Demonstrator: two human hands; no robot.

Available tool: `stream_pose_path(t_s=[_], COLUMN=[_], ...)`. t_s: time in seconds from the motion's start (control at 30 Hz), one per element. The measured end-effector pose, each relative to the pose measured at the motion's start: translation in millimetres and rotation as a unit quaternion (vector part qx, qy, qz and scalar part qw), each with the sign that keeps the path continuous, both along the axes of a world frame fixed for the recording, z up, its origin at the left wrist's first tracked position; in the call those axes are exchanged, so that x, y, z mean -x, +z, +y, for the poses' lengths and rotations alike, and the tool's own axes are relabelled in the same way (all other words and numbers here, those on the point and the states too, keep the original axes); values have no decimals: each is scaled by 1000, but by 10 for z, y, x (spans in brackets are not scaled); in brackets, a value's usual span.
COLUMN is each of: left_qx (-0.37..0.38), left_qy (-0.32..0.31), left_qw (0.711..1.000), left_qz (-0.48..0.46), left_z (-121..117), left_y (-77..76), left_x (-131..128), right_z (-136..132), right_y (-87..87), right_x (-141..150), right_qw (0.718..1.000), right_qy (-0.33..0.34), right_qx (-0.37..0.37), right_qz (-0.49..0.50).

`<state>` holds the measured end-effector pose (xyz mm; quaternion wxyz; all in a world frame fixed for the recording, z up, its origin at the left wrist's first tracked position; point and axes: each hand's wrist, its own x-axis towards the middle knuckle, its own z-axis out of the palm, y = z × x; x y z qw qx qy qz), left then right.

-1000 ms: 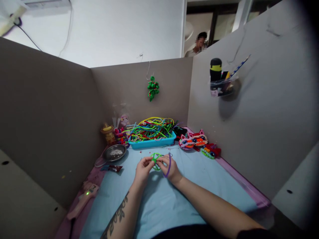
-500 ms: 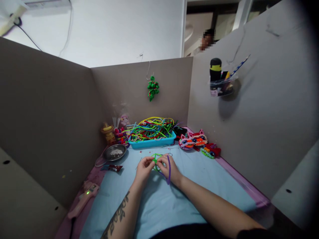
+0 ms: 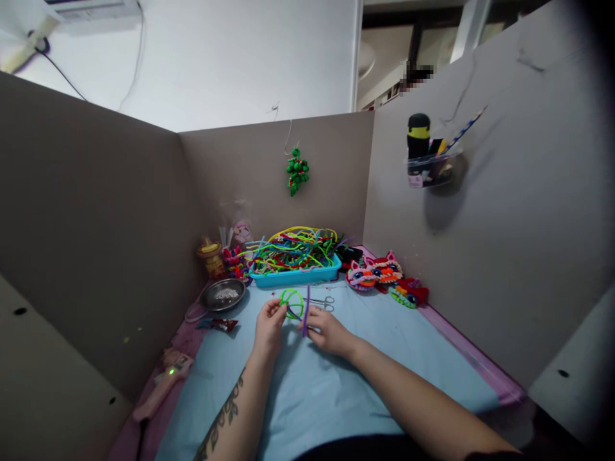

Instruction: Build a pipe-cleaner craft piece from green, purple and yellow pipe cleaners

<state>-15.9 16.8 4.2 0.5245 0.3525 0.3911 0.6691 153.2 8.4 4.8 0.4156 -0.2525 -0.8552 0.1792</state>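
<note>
My left hand [image 3: 271,319] pinches the edge of a green pipe-cleaner ring [image 3: 291,291], which has spokes crossing its middle. A purple pipe cleaner [image 3: 307,296] runs from the ring and bends upright in front of my right hand [image 3: 329,330]. The fingers of my right hand are closed around part of the purple pipe cleaner. Just beyond that hand, a pair of metal scissors [image 3: 327,301] lies on the light blue cloth [image 3: 336,390], its tip partly hidden by the purple strand.
A blue tray [image 3: 295,276] heaped with colourful pipe cleaners stands at the back. Fuzzy animal-like crafts [image 3: 362,276] sit right of it. On the left are a metal dish [image 3: 206,298], a dark red packet [image 3: 223,325] and a pink glue gun [image 3: 161,394]. Grey partitions [image 3: 240,166] surround the table.
My hands have moved apart, showing the green ring more openly. The purple pipe cleaner has shifted left and stands more upright. The scissors now show more. The person beyond the partition has moved.
</note>
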Motion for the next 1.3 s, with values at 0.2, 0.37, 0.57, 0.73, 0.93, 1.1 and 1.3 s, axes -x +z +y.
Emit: stream_pose_path(t_s=[0.2, 0.37, 0.57, 0.73, 0.93, 1.1, 1.3], left_qx=[-41, -98, -103, -59, -35, -33, -26], left_qy=[13, -16, -104, -102, -74, -85, -81], left_qw=[990, 958, 942, 971, 987, 988, 988], left_qz=[138, 268, 301, 206, 136, 126, 132], left_z=[11, -70, -131, -80, -8, -10, -46], left_y=[-44, 4, 20, 11, 4, -41, -53], left_x=[-11, -52, -118, -109, -48, -47, -90], right_z=[-48, 48, 300, 326, 208, 64, 48], right_y=[61, 112, 0, -41, -30, -5, -45], right_x=[13, -46, -93, -126, -72, 79, 132], right_qw=[996, 955, 896, 915, 965, 983, 981], right_qy=[33, -12, -101, -74, -95, -129, -179], right_qx=[56, 185, 252, 230, 152, 46, 1], right_qz=[56, 230, 353, 322, 191, 120, 72])
